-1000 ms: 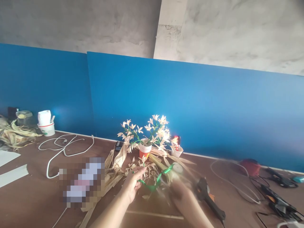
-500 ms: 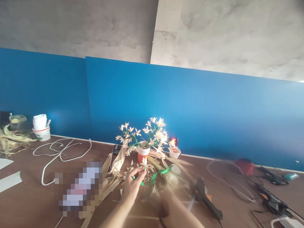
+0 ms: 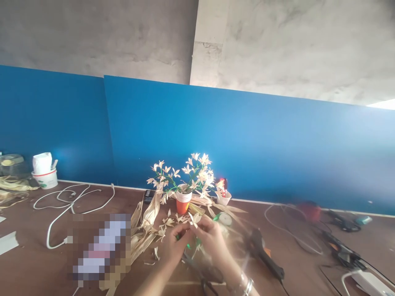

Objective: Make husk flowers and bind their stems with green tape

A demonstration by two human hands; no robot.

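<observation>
My left hand (image 3: 178, 243) is closed, its fingers pinched low behind a small cream husk flower (image 3: 194, 219). My right hand (image 3: 212, 235) meets it from the other side, thumb and fingers closed at the same flower's base. Parts of a green ribbon (image 3: 198, 242) show between and below the hands; the stem is mostly hidden by fingers. Just beyond stands an orange and white paper cup (image 3: 183, 203) with green-stemmed husk flowers (image 3: 202, 172) in it. Dark-handled scissors (image 3: 212, 274) lie under my right wrist.
Dry corn husks (image 3: 152, 211) and scraps lie left of the cup. A black glue gun (image 3: 266, 255) rests at right, with cables and another tool (image 3: 342, 251) farther right. White cable (image 3: 66, 207) and a white tub (image 3: 45, 177) are at left. A blue partition (image 3: 216, 135) closes the back.
My right hand has moved up from low on the table to the flower beside my left hand. The flower now shows spread petals facing me. The view has shifted slightly right.
</observation>
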